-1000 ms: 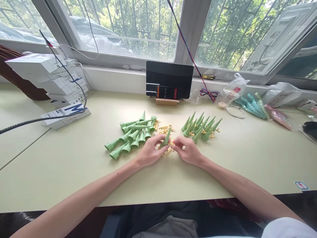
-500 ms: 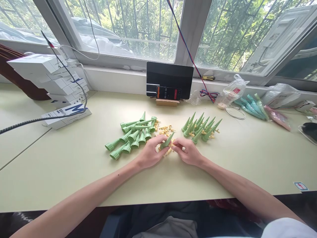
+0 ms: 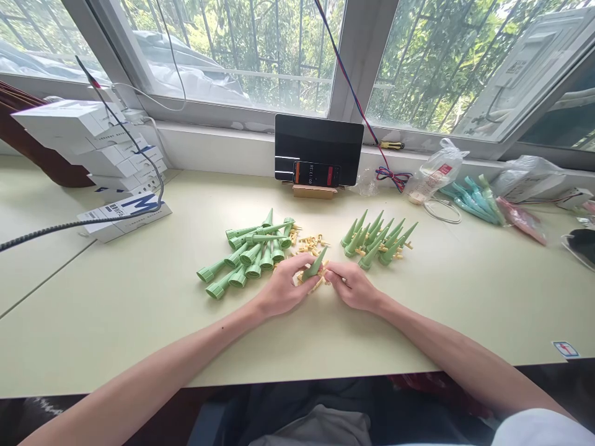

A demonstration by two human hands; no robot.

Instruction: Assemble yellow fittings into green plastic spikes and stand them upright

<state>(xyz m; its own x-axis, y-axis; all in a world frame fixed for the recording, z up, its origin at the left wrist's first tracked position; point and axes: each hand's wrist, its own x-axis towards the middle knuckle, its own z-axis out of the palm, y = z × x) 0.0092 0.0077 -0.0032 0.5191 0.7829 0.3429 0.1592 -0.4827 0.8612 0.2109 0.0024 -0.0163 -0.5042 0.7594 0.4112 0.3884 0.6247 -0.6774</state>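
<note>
- One green cone (image 3: 316, 264) is over the counter (image 3: 441, 310), the fingers of the left hand (image 3: 283, 283) wrapped around its base.
- Its long axis slants, tip upward and rightward.
- The right hand (image 3: 352, 285) pinches beside it, contents unclear.

Green cones (image 3: 251, 253) on pale table (image 3: 316, 344)

Lit brightly by daylight through the windows (image 3: 260, 62) at twelve o'clock, bleached almost white in gaps among the foliage (image 3: 418, 68). Shadowed only softly across the tabletop (image 3: 139, 316), dark below its edge at six. Streaked with glare on the black panel (image 3: 320, 136). Stretched and slanted toward ten and two; soft in detail on the small yellow pieces (image 3: 312, 240).
</note>
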